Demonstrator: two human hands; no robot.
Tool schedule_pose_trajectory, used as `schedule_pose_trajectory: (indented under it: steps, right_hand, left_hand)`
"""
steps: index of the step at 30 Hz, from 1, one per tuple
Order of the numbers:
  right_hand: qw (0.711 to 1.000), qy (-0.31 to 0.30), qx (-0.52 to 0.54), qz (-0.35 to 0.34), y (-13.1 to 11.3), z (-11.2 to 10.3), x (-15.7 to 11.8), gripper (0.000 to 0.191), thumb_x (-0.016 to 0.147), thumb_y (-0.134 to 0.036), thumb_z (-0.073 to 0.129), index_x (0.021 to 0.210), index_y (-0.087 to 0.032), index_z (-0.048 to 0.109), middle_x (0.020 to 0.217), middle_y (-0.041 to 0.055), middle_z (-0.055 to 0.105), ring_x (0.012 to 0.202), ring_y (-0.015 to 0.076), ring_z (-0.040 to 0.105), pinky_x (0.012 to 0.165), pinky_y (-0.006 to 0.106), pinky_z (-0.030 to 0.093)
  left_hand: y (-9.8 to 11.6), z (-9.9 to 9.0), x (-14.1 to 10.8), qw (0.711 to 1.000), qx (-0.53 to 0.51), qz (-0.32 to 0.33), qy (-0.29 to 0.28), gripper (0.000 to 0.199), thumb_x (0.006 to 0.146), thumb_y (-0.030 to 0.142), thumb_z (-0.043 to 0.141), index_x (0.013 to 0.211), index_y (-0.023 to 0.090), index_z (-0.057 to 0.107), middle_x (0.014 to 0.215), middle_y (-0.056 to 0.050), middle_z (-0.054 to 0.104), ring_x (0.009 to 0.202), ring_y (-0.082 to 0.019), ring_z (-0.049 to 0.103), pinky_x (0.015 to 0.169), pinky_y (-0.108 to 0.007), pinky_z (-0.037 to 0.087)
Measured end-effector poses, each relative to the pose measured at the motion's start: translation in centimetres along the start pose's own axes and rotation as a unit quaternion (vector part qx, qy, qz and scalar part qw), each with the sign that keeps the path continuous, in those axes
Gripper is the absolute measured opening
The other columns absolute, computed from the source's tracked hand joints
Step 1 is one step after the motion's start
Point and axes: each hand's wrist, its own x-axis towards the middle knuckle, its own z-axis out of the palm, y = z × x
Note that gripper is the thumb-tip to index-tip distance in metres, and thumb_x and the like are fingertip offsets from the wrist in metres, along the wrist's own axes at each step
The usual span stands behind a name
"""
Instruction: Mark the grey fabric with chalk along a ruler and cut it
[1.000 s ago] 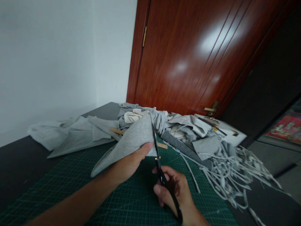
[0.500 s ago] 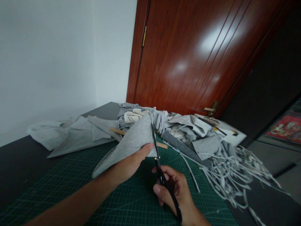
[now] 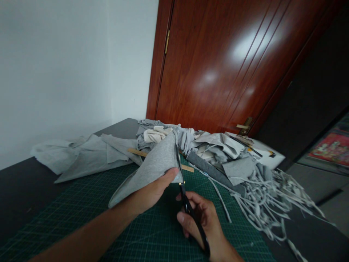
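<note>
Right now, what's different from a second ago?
The left hand and the near end of the gray cloth it holds crept slightly right and nearer. Nothing was grabbed or let go: the right hand still grips the black scissors. The fabric pile stayed put.

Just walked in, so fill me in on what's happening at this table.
A person's left hand holds up a piece of grey fabric, while the right hand works black scissors along its edge. Below them lies a green cutting mat. To the right sits a tangle of thin fabric strips, and more grey cloth lies to the left.
</note>
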Motion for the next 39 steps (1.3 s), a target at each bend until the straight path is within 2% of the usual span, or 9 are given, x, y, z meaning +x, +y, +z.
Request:
schedule_pose_trajectory:
  steps: [3, 5, 8, 13, 20, 27, 31, 36, 39]
  right_hand:
    - [1.000, 0.009, -0.008, -0.005, -0.14, 0.14, 0.06, 0.053, 0.086, -0.067, 0.082, 0.107, -0.020, 0.067, 0.064, -0.0075, 0.047, 0.048, 0.0090, 0.039, 0.046, 0.021, 0.033]
    - [1.000, 0.008, -0.017, -0.002, -0.28, 0.17, 0.07, 0.052, 0.086, -0.066, 0.081, 0.106, -0.020, 0.067, 0.063, -0.0077, 0.047, 0.047, 0.0090, 0.039, 0.046, 0.020, 0.032]
    - [0.999, 0.003, -0.031, 0.008, -0.53, 0.17, 0.12, 0.049, 0.087, -0.062, 0.081, 0.105, -0.019, 0.066, 0.061, -0.0081, 0.048, 0.046, 0.0091, 0.039, 0.045, 0.020, 0.032]
    - [0.999, 0.012, -0.033, 0.016, -0.72, 0.21, 0.38, 0.044, 0.084, -0.056, 0.084, 0.101, -0.019, 0.067, 0.058, -0.0091, 0.047, 0.045, 0.0085, 0.038, 0.044, 0.020, 0.031]
    - [0.998, 0.027, -0.052, 0.011, -0.36, 0.11, 0.25, 0.041, 0.084, -0.054, 0.085, 0.101, -0.020, 0.069, 0.059, -0.0089, 0.046, 0.045, 0.0084, 0.040, 0.043, 0.019, 0.031]
    - [0.999, 0.015, -0.040, 0.013, 0.06, -0.06, 0.06, 0.043, 0.086, -0.054, 0.084, 0.106, -0.019, 0.070, 0.064, -0.0080, 0.047, 0.049, 0.0097, 0.041, 0.047, 0.021, 0.033]
    - [1.000, 0.016, -0.020, -0.006, 0.12, -0.08, -0.05, 0.047, 0.087, -0.057, 0.084, 0.109, -0.019, 0.070, 0.066, -0.0076, 0.046, 0.051, 0.0103, 0.042, 0.048, 0.022, 0.035]
    - [1.000, 0.019, -0.011, -0.009, 0.13, -0.06, -0.04, 0.049, 0.086, -0.057, 0.086, 0.112, -0.018, 0.071, 0.068, -0.0062, 0.050, 0.052, 0.0102, 0.045, 0.049, 0.021, 0.037]
    - [1.000, 0.021, -0.012, -0.004, -0.02, 0.03, 0.05, 0.050, 0.086, -0.058, 0.085, 0.112, -0.018, 0.070, 0.068, -0.0059, 0.051, 0.050, 0.0096, 0.045, 0.048, 0.021, 0.037]
  left_hand:
    - [0.17, -0.08, 0.04, 0.999, 0.038, -0.023, -0.027, 0.050, 0.081, 0.070, 0.072, 0.066, 0.023, 0.078, 0.076, -0.007, 0.079, 0.079, -0.030, 0.073, 0.086, -0.041, 0.057]
    - [0.22, -0.18, 0.07, 0.998, 0.055, -0.016, -0.002, 0.048, 0.080, 0.070, 0.073, 0.068, 0.023, 0.079, 0.078, -0.007, 0.080, 0.081, -0.031, 0.073, 0.088, -0.041, 0.057]
    - [0.10, -0.31, 0.14, 0.998, 0.059, -0.004, 0.011, 0.047, 0.079, 0.068, 0.074, 0.068, 0.023, 0.079, 0.078, -0.007, 0.080, 0.079, -0.030, 0.072, 0.086, -0.041, 0.057]
    - [-0.12, -0.28, 0.15, 0.999, 0.048, -0.009, -0.005, 0.046, 0.083, 0.066, 0.071, 0.066, 0.024, 0.077, 0.075, -0.006, 0.078, 0.077, -0.030, 0.072, 0.083, -0.040, 0.057]
    - [0.04, -0.27, 0.17, 0.998, 0.052, 0.009, 0.037, 0.040, 0.078, 0.062, 0.076, 0.063, 0.025, 0.077, 0.072, -0.005, 0.079, 0.074, -0.029, 0.071, 0.081, -0.040, 0.057]
    - [0.00, -0.09, 0.23, 1.000, 0.022, 0.013, -0.002, 0.042, 0.080, 0.063, 0.077, 0.060, 0.026, 0.075, 0.065, -0.004, 0.076, 0.065, -0.028, 0.069, 0.073, -0.040, 0.058]
    - [-0.10, -0.10, 0.20, 0.999, 0.028, 0.016, -0.018, 0.043, 0.082, 0.063, 0.074, 0.066, 0.023, 0.076, 0.073, -0.005, 0.078, 0.075, -0.029, 0.072, 0.080, -0.040, 0.059]
    - [0.17, 0.05, -0.30, 0.998, 0.059, 0.011, 0.025, 0.041, 0.083, 0.061, 0.073, 0.070, 0.022, 0.078, 0.081, -0.007, 0.079, 0.082, -0.031, 0.071, 0.086, -0.041, 0.057]
    - [0.23, 0.16, -0.49, 0.997, 0.072, 0.023, 0.018, 0.041, 0.085, 0.060, 0.072, 0.071, 0.023, 0.077, 0.080, -0.006, 0.077, 0.083, -0.030, 0.070, 0.086, -0.040, 0.056]
